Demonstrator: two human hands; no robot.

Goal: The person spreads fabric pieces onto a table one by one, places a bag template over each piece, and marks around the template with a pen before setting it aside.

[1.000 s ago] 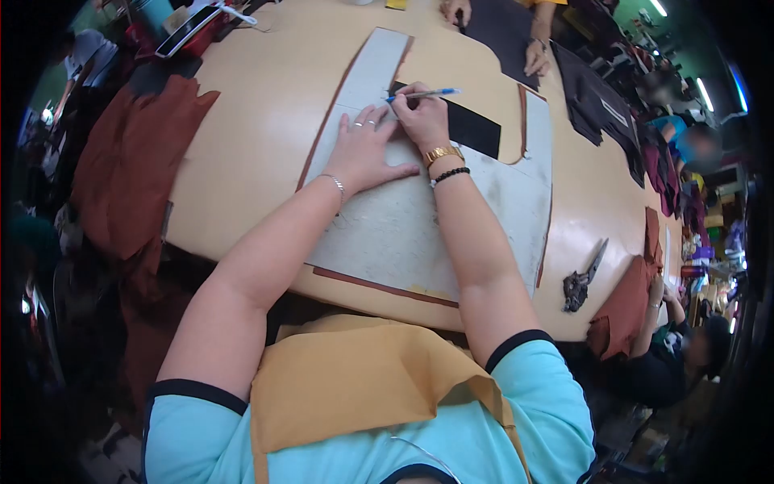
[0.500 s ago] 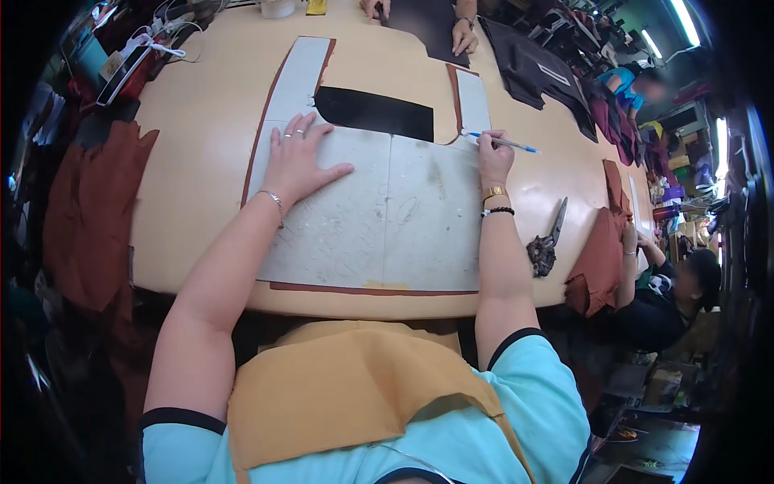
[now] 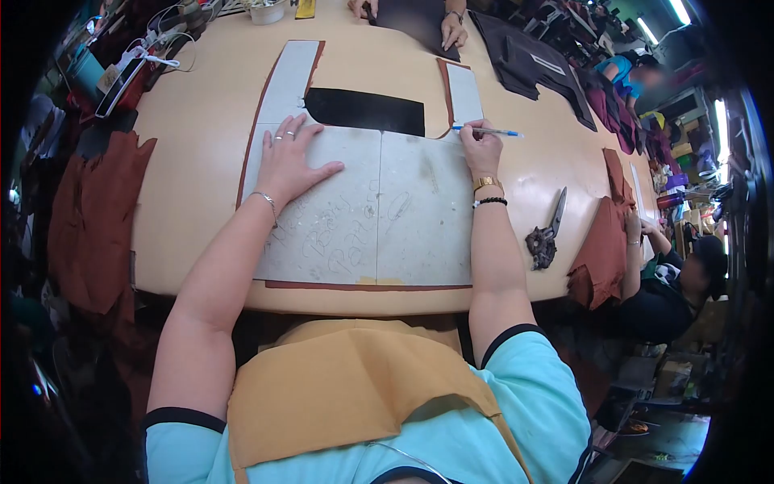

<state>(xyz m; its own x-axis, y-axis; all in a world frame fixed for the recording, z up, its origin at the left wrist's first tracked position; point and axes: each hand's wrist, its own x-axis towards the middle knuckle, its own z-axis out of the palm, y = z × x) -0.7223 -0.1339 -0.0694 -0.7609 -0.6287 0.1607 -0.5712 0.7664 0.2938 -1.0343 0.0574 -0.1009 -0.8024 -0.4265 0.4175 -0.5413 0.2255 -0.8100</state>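
Observation:
A large grey template (image 3: 419, 210) with two upright arms lies on reddish-brown leather (image 3: 363, 286), whose edges show around it. My left hand (image 3: 289, 161) rests on the template's left part, fingers spread, holding nothing. My right hand (image 3: 481, 149) grips a blue-and-clear pen (image 3: 504, 131), its tip at the inner corner below the template's right arm. Between the two arms lies a black piece (image 3: 367, 111).
Scissors with a dark wrapped handle (image 3: 544, 242) lie right of my right forearm. Brown leather (image 3: 97, 218) hangs at the left edge. Another person's hands (image 3: 453, 32) touch dark material at the far side. A co-worker (image 3: 677, 282) sits at the right.
My right hand has moved with the pen from the inner corner near the left arm to the one near the right arm. My left hand stays on the template. The camera view has shifted.

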